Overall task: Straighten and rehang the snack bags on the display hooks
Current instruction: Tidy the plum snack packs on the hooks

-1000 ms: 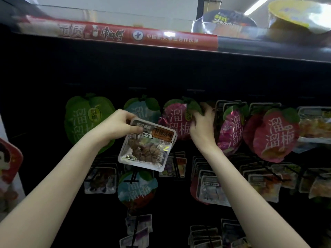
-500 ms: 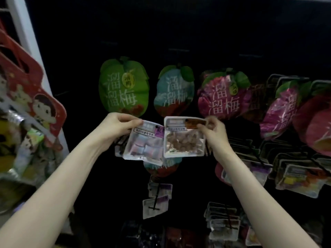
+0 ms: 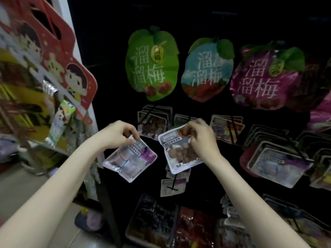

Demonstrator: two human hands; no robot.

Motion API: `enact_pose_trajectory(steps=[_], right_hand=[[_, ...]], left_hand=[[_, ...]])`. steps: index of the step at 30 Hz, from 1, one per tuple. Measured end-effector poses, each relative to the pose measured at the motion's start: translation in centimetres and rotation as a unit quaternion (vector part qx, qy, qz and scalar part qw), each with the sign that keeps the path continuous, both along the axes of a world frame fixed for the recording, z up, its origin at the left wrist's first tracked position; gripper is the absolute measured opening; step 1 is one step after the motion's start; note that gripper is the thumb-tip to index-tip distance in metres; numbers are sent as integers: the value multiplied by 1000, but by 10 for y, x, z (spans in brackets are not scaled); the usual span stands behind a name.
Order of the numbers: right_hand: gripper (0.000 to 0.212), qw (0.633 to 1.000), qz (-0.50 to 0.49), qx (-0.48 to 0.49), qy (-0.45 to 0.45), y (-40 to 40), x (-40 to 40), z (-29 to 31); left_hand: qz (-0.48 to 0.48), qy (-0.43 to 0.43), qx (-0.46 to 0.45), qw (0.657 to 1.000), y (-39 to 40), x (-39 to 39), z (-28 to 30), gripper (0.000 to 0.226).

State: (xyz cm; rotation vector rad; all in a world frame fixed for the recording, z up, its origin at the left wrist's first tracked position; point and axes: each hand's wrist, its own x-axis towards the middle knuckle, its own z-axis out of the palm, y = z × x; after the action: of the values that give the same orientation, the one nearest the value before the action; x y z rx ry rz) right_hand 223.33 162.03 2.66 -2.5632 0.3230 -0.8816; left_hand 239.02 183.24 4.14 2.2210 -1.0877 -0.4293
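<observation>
My left hand (image 3: 118, 134) pinches the top edge of a clear snack bag with a purple label (image 3: 129, 159), which hangs tilted below it. My right hand (image 3: 201, 136) grips the top of a clear bag of brown snacks with an orange label (image 3: 179, 153). Both bags are off the hooks, held in front of the dark display wall. Just behind them, black hooks (image 3: 149, 112) carry rows of similar small bags (image 3: 154, 122). Above hang large fruit-shaped bags: green (image 3: 152, 63), blue (image 3: 206, 68) and pink (image 3: 263, 77).
More small bags fill hooks to the right (image 3: 274, 158) and below (image 3: 172, 185). Dark packs sit in the lowest row (image 3: 154, 222). A white upright post (image 3: 71, 33) and a red cartoon gift box (image 3: 53, 51) with other goods stand at the left. Grey floor (image 3: 21, 190) lies lower left.
The view dropped and drew closer to the hooks. Both hands lowered with their bags, which moved apart and tilted. A second ago the left hand held the brown-snack bag and the right touched a pink bag.
</observation>
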Motion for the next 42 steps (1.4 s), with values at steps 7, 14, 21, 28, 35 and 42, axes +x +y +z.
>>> enact_pose_trajectory(steps=[7,14,21,28,35,42], right_hand=[[42,961,-139,-236,47,24,-7,-5],[52,978,11,-189,91,59,18,-25],[48,991,122,-21,55,48,83,-43],[51,992,75,104,1,44,98,-64],[56,995,32,84,52,38,96,-68],[76,976,5,120,182,42,106,-63]], left_hand=[[-12,-16,50,999,17,0,-12,18],[19,15,44,999,9,7,-23,21],[37,-18,66,997,12,9,-26,29],[41,-39,103,993,4,2,-29,19],[34,-47,87,995,7,2,-35,19],[29,-42,67,996,10,7,-40,20]])
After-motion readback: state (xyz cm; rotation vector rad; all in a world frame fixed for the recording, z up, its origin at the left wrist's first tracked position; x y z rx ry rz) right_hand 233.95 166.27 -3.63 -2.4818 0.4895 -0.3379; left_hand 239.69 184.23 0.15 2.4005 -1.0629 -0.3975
